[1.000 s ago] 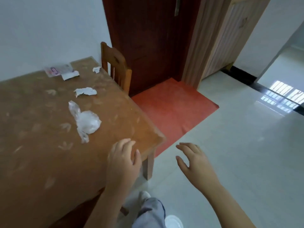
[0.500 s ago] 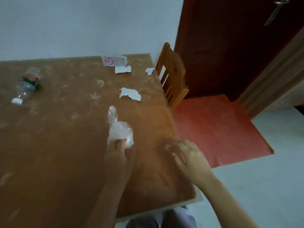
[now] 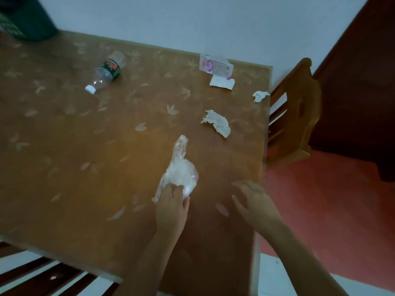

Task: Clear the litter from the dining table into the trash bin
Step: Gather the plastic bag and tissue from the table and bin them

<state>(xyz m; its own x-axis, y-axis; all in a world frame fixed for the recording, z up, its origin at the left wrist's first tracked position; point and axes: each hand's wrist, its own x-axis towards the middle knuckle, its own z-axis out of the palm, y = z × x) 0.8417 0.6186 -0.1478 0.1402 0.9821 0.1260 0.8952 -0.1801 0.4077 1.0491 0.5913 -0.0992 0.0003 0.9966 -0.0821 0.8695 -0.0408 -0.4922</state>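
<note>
Crinkled clear plastic bag (image 3: 181, 171), wooden chair (image 3: 299, 116)

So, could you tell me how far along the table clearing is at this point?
Barely begun: nothing looks cleared yet. In hand: the left hand grips the clear plastic bag on the table; the right hand hovers open. Left to bin: the bottle, crumpled tissue, small scrap, white paper and pink packet; the dark green bin is at the far left corner.

left hand (image 3: 172, 207) isn't sitting at the table (image 3: 85, 146) edge anymore, it's reaching fwd and closing its fingers on the near end of the clear plastic bag (image 3: 181, 171). right hand (image 3: 254, 201) is coming in from over the floor, now hovering over the table w/ fingers spread. bottle (image 3: 106, 71) + dark green bin (image 3: 27, 20) are coming into view.
</note>
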